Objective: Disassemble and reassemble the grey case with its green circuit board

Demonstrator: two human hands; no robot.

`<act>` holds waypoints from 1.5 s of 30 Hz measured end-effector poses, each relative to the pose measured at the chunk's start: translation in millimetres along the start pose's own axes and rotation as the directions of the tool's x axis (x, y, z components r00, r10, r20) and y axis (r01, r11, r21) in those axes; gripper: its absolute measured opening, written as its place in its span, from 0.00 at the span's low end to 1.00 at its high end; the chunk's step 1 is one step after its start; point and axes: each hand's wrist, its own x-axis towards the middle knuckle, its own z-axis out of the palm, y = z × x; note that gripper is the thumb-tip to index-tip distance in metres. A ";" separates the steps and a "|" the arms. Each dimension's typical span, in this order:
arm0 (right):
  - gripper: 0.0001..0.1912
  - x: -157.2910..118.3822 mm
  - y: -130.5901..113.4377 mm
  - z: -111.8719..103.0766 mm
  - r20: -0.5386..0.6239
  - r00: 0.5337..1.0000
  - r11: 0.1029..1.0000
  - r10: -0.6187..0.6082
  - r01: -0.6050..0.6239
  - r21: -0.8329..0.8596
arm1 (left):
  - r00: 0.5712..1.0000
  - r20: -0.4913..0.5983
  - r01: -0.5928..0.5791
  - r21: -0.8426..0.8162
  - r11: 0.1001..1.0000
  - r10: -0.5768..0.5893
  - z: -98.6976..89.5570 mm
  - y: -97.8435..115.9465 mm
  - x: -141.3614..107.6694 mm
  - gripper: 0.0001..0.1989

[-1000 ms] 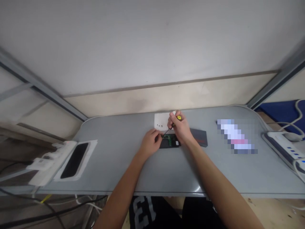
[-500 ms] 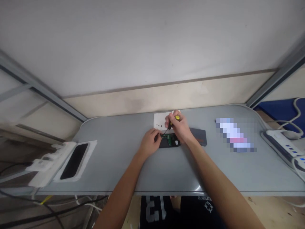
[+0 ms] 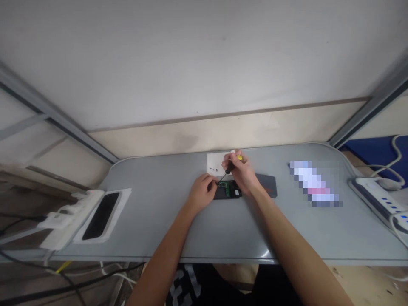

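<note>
A small black device with its green circuit board (image 3: 227, 190) exposed lies flat near the middle of the desk. My left hand (image 3: 203, 191) is closed on the left end of this device, fingertips at its upper left corner. In my right hand (image 3: 239, 168) is a screwdriver (image 3: 227, 171) with a black and yellow handle, tilted so its thin shaft points down left to the board, close to the left fingertips. Whether the tip sits in a screw is too small to tell. Behind them, a white sheet (image 3: 214, 163) bears several tiny dark pieces.
A dark grey flat panel (image 3: 269, 185) lies partly under my right wrist. On the left are a black phone (image 3: 101, 216) on a white pad and a white power strip (image 3: 73, 219). A pixelated object (image 3: 314, 182) and another power strip (image 3: 379, 191) are to the right.
The view has shifted slightly. My right hand has turned the screwdriver handle a little, while its tip stays at the same place on the board. My left hand keeps its hold.
</note>
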 end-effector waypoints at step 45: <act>0.17 -49.7 -81.4 -45.6 0.278 0.858 -0.156 -0.432 0.233 -0.960 | 0.991 0.031 0.130 0.050 0.990 -0.132 -8.2 -0.6 -5.1 0.08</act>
